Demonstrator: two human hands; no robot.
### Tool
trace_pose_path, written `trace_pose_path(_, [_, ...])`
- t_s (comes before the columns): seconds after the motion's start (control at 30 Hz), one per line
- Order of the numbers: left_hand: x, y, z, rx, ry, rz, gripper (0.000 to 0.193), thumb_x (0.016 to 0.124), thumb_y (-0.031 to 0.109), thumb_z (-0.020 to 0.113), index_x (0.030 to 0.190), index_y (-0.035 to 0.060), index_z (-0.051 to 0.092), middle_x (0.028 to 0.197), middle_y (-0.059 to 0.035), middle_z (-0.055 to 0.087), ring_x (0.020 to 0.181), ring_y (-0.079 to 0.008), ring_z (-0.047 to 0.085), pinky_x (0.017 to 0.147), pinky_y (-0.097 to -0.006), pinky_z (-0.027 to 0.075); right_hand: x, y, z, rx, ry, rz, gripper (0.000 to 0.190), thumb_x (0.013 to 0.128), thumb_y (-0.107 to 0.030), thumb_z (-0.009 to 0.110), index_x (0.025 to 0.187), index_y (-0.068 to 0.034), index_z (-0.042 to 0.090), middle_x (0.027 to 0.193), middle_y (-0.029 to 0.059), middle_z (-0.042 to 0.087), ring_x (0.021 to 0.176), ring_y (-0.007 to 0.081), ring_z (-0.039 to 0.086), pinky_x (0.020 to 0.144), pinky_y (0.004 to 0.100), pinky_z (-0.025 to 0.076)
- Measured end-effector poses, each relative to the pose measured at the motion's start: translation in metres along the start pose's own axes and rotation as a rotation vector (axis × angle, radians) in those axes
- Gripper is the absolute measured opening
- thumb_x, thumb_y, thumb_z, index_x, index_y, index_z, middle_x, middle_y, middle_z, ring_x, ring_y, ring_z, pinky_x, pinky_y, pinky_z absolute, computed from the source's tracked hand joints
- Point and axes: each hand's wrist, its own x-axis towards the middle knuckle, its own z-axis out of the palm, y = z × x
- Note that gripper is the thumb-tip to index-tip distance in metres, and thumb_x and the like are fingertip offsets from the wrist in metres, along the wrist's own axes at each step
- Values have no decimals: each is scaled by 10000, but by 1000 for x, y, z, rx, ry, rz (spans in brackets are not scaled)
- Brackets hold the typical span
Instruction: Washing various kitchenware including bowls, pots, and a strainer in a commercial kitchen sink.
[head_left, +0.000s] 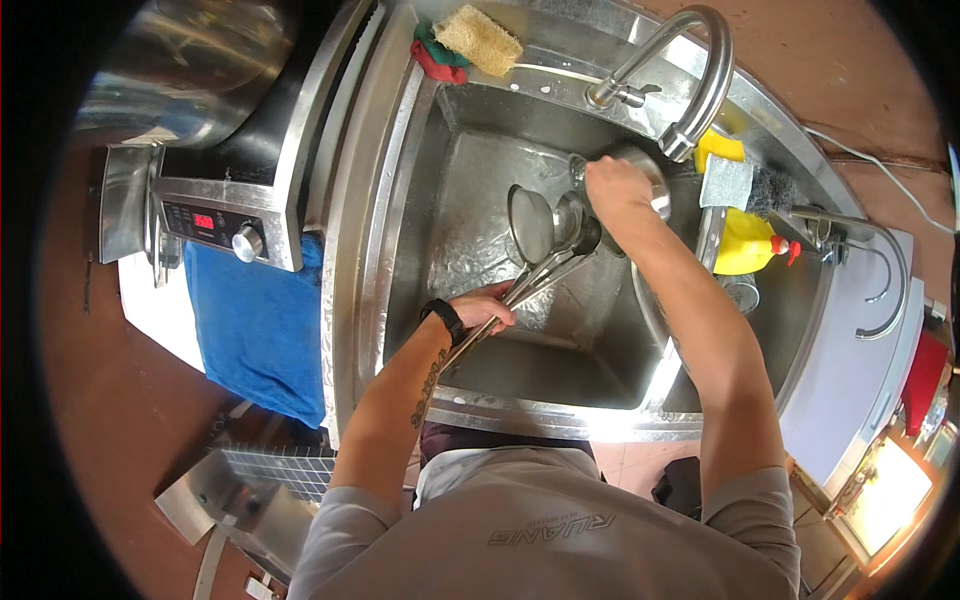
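Observation:
My left hand (484, 307) grips a bundle of long metal handles (517, 294) above the sink basin. On their far ends are a round fine-mesh strainer (531, 225), a metal ladle (568, 220) and a dark-looking utensil head (589, 236). My right hand (619, 187) is curled at the basin's far right, beside a round stainless steel vessel (651, 172). A small rounded metal piece (577, 169) shows at its fingers; whether the hand holds it is hidden. Shallow water (480, 187) ripples over the floor of the stainless steel sink (416, 300).
A curved faucet (712, 67) arches over the back right. A loofah (480, 41) rests on the back ledge. Sponges (724, 176), a yellow bottle (742, 241) and a glass (741, 292) stand right, near a second basin. Left are an induction cooker (225, 225) and blue towel (255, 330).

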Motion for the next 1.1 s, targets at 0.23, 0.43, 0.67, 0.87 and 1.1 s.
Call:
trace_pose_path(0.23, [-29, 22, 2, -15, -7, 74, 634, 745, 53, 652, 1327, 86, 403, 745, -19, 525, 552, -103, 475, 532, -246, 390, 9, -7, -2, -38, -115, 91, 178, 849, -76, 583, 958, -42, 719, 1054, 155, 686, 967, 315, 674, 788, 394, 572])
trace_pose_path(0.43, [-38, 42, -4, 556, 402, 270, 708, 727, 86, 662, 1376, 26, 388, 972, -95, 615, 865, -227, 578, 773, -301, 474, -30, 39, 57, 463, -95, 303, 223, 823, -95, 535, 946, 24, 679, 952, 256, 670, 888, 360, 678, 815, 404, 553])
trace_pose_path(0.67, [-26, 83, 27, 1182, 706, 127, 689, 751, 165, 603, 1392, 31, 390, 1061, -234, 619, 995, -319, 608, 868, -352, 475, -64, -20, 207, 1779, 216, 708, 122, 867, -39, 594, 864, 72, 543, 728, 126, 567, 488, 241, 623, 431, 378, 576])
trace_pose_path(0.87, [-2, 80, 14, 1358, 761, -53, 607, 778, 211, 590, 1340, 51, 427, 994, -237, 660, 975, -372, 636, 878, -461, 484, -31, -84, 203, 2251, 145, 755, 193, 893, -98, 613, 971, 42, 504, 843, 134, 576, 617, 243, 641, 556, 387, 598])
trace_pose_path(1.1, [25, 63, 17, 1466, 932, -250, 592, 866, 319, 562, 1368, 57, 391, 1245, -234, 551, 1114, -387, 579, 954, -478, 458, -84, -26, 204, 1948, -22, 557, 272, 895, -164, 639, 1082, 0, 530, 929, 126, 636, 742, 179, 667, 612, 295, 549])
